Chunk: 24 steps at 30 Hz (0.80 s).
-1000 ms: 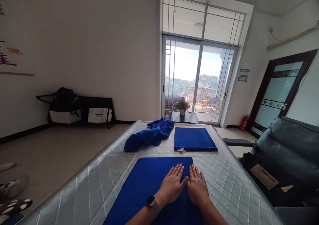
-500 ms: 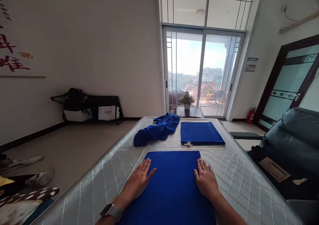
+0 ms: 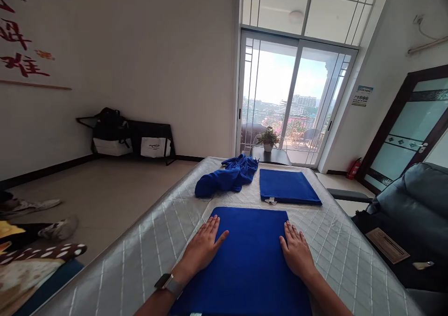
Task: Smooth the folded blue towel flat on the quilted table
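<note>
A flat blue cloth [image 3: 250, 260], folded into a rectangle, lies on the quilted mattress [image 3: 325, 278] right in front of me. My left hand [image 3: 205, 243] rests flat on its left edge, thumb spread toward the middle. On the opposite edge lies my right hand [image 3: 297, 248], also flat with the fingers stretched out. Neither hand grips anything. Beyond it, toward the right, is a second folded blue cloth [image 3: 289, 186] with a white tag at its near edge. To the left of that sits a crumpled blue cloth [image 3: 231, 176].
A dark armchair [image 3: 416, 199] holding a brown card [image 3: 388, 245] stands on the right. Behind the mattress, a potted plant [image 3: 268, 141] is on a small table before the glass sliding door. At lower left are another person's shoes [image 3: 58, 229] and a spotted fabric [image 3: 42, 255].
The view has tilted and shifted slightly, so things appear displaced toward the right. Both hands stay flat on the edges of the folded cloth.
</note>
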Motion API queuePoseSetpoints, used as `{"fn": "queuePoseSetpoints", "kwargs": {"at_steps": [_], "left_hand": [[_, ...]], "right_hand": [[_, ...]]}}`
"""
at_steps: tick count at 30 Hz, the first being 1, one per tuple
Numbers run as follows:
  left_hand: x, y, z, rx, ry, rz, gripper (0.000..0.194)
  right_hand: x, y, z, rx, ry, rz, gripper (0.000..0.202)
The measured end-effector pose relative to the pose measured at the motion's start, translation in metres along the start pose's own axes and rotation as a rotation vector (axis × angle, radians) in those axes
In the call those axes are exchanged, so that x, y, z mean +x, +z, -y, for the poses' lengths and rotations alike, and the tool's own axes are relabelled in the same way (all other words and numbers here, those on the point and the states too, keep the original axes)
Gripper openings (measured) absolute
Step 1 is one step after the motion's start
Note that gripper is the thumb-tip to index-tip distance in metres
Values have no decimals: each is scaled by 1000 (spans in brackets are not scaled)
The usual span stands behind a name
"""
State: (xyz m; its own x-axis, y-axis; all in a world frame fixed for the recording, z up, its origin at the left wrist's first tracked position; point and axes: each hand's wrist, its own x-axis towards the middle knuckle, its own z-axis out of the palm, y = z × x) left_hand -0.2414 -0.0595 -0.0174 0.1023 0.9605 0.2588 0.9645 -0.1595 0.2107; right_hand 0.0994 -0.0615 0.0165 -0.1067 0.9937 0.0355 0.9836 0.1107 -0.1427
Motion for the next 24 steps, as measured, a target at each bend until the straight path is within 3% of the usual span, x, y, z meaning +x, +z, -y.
{"fn": "queuePoseSetpoints", "kwargs": {"at_steps": [6, 14, 24], "left_hand": [[-1, 1, 1, -25, 10, -27, 77], [-3, -11, -6, -44, -16, 25, 81], [-1, -10, -5, -12, 10, 38, 77]], "right_hand": [[-1, -2, 2, -6, 4, 2, 65], [-2, -3, 1, 15, 4, -11, 65], [-2, -4, 2, 16, 20, 6, 65]]}}
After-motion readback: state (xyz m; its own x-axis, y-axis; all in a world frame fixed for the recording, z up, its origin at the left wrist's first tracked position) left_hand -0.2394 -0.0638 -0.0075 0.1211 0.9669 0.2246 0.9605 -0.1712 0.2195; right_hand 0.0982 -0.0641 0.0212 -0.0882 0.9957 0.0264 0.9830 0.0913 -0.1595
